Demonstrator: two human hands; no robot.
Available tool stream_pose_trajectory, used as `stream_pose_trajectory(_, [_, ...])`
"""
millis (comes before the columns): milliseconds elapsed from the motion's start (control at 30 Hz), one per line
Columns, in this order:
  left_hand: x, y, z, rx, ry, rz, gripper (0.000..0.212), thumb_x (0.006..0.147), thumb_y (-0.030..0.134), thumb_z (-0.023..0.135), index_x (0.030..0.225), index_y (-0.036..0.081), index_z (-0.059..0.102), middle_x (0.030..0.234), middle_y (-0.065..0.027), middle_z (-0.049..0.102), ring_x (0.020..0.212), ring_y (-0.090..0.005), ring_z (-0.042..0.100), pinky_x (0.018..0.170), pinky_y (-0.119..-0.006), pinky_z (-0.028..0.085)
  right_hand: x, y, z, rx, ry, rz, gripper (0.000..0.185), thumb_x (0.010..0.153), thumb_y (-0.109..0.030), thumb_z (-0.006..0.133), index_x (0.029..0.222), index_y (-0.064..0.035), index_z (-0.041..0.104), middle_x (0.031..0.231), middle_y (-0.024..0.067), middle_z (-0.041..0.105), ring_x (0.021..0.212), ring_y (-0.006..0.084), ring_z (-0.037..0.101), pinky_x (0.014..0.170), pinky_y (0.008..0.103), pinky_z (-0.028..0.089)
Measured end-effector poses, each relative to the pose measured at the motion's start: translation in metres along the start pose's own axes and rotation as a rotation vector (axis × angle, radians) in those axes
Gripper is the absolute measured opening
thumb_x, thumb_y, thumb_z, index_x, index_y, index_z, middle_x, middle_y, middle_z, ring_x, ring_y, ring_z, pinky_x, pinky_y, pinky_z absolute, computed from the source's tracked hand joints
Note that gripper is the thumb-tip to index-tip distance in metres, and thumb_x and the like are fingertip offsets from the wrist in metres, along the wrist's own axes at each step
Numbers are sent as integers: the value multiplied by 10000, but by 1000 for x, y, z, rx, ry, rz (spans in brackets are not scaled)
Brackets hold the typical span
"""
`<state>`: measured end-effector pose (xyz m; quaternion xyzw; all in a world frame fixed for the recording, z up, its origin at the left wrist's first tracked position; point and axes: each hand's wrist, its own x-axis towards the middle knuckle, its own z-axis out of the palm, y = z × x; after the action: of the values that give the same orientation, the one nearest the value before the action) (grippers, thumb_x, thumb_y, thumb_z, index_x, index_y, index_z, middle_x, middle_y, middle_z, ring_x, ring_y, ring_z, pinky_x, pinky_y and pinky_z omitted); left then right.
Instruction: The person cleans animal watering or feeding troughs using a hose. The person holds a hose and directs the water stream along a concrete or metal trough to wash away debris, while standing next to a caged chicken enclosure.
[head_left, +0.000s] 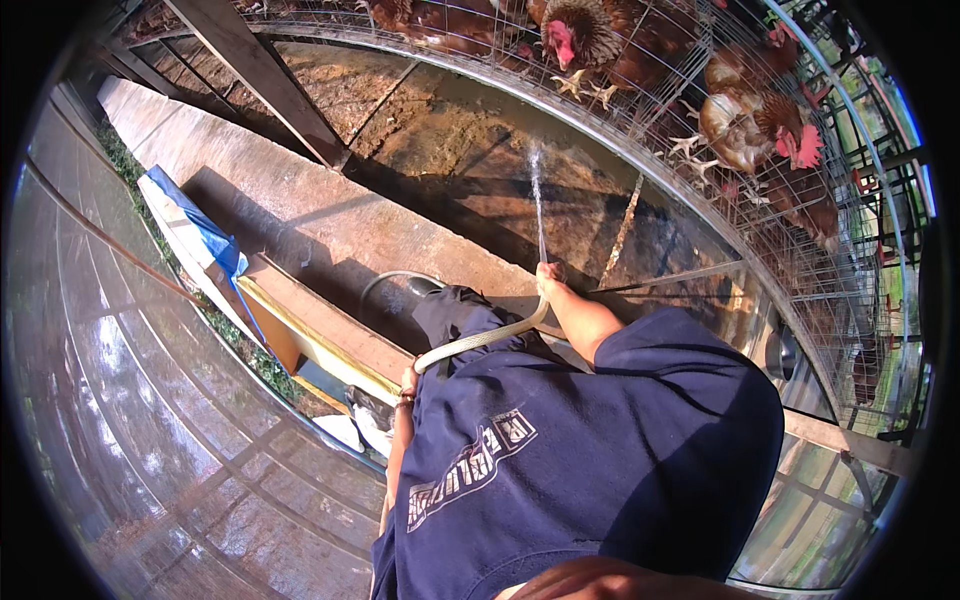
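My right hand (550, 276) grips the end of a pale, braided hose (487, 341) in front of my body. From it a jet of water (535, 187) shoots forward onto the wet, brown manure-covered floor (465, 127) below the cages. The hose bends back across my waist to my left hand (409, 380), which is closed around it at my left side. A band circles the left wrist. Farther along, a stretch of hose (386, 276) curves over the concrete beside a dark boot (424, 286).
Wire cages (645, 112) with several brown hens (592, 37) line the upper right. A metal post (259, 79) slants beside the concrete walkway (247, 172). To the left stand a long wooden box (330, 319), blue plastic sheeting (191, 217) and a mesh wall (150, 420).
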<state>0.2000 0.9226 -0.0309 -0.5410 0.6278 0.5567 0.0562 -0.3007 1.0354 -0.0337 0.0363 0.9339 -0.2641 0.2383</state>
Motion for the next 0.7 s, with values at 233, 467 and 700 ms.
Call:
stream_pose_trajectory(233, [-2,-5,0,-15,22,-12,406,847,363,407,1159,121,501,1019,-81,584,901,-177,548,761,-282,429,-13,-30,9,249,-123,213,276,684,-261,468,577,-31,577,620,147,598,609,245,606,509,368,449])
stream_pose_trajectory(467, [8,9,8,-12,-7,11,410,848,370,404,1161,122,500,1015,-81,585,893,-176,548,756,-281,430,10,-19,13,151,-15,58,282,666,-255,478,585,4,557,623,189,578,619,301,595,539,391,447])
stream_pose_trajectory(700, [-1,0,4,-11,20,-21,415,850,376,401,1163,122,499,1010,-81,585,886,-174,549,751,-281,430,-12,-26,19,226,-35,138,242,680,-237,463,587,-38,564,625,154,589,606,275,593,523,353,449])
